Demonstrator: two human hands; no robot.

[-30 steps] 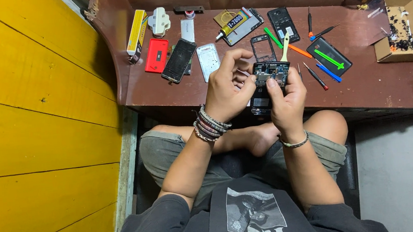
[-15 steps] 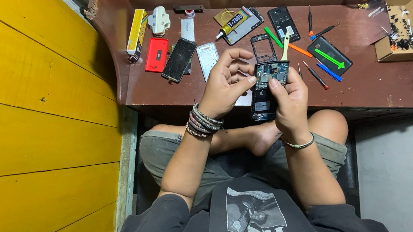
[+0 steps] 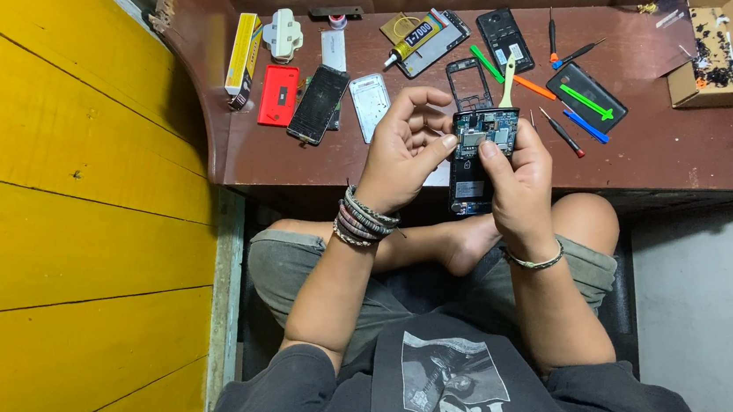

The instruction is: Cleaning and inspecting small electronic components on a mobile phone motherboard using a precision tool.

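Hands meet above near edge of reddish-brown wooden desk [image 3: 645, 155]. Right hand [image 3: 518, 171] clasps opened dark phone with exposed circuit board [image 3: 477, 161], thumb on board. Left hand [image 3: 401, 150] steadies phone's left edge, thumb tip touching board, fingers curled. Black empty phone frame [image 3: 467, 85] lies just beyond; red phone cover [image 3: 278, 94] further left.

From my remote feed, a dark reddish-brown wooden workbench [image 3: 662, 145] spans the top of the view, its left end curving up into a raised lip by the wall. A wall of bright yellow wooden planks [image 3: 59, 233] fills the left side, its boards running at a slant with dark seams between them. Below the bench's front edge at right I see a plain grey floor [image 3: 716, 317]. Light falls evenly, with deep shadow under the bench.
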